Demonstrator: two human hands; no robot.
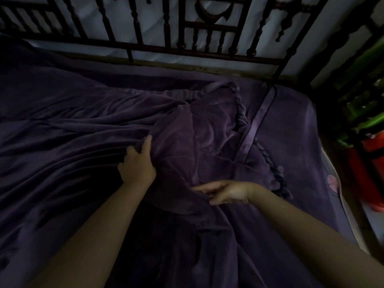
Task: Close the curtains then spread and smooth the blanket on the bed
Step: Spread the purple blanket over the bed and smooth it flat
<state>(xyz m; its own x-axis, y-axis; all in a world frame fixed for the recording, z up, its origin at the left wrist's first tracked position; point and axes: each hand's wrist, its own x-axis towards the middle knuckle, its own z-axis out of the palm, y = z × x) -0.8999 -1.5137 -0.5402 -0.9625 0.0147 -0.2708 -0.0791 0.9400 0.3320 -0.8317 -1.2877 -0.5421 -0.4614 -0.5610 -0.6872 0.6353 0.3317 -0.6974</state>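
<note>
Purple blanket (87, 129), folds lost in gloom

blanket (87, 129): dark purple | headboard (187, 48): dark brown | sheet (291, 129): purple, pink flower

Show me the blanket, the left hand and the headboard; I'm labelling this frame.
blanket (68, 129): head view, wrinkled middle.
left hand (138, 165): head view, back of hand.
headboard (158, 47): head view, lower rail.

Dark spindled headboard (187, 28), pale wall behind, red container (372, 175) (right edge), green foliage (367, 119)
</note>
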